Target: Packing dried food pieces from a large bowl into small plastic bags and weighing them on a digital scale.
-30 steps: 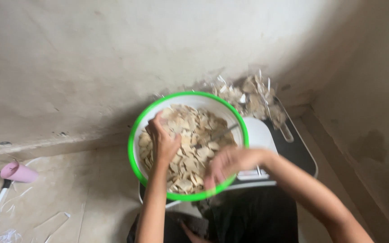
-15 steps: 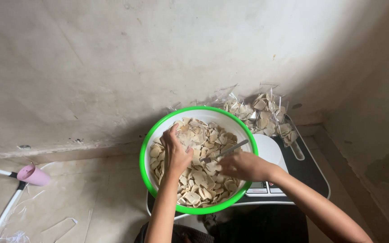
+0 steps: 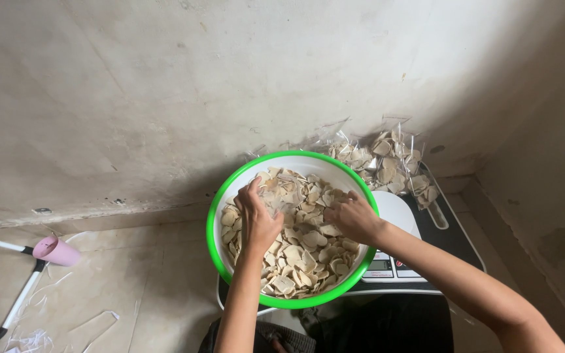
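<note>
Both hands are down in a white bowl (image 3: pixel 335 171) with a bright green rim, which is heaped with pale, flat chips (image 3: pixel 295 252). The bowl sits low by the foot of a rough plaster wall (image 3: pixel 230 78), its right edge overlapping a white weighing scale (image 3: pixel 397 209) that lies just beside it.

The left hand (image 3: pixel 256 219) reaches in from below, fingers curled and drawn together over the chips near the middle of the bowl. It seems to pinch a thin, clear bit of plastic against the pile, though I cannot tell exactly what is between the fingertips. The right hand (image 3: pixel 353 217) comes in from the right side, knuckles up, fingers bent and closed down into the chips close to the far right rim. Whether it grips anything is hidden under the hand. The two hands are near each other but not touching.

Behind the bowl, against the wall, lies a heap of small clear bags (image 3: pixel 387 160) already filled with the same chips. The scale rests on a dark tray (image 3: pixel 452 242) that runs off to the right.

Well apart on the left, on the tiled floor (image 3: pixel 132 287), there is a pink cup (image 3: pixel 55 251) lying on its side next to a white and black frame, with scraps of clear film near it
</note>
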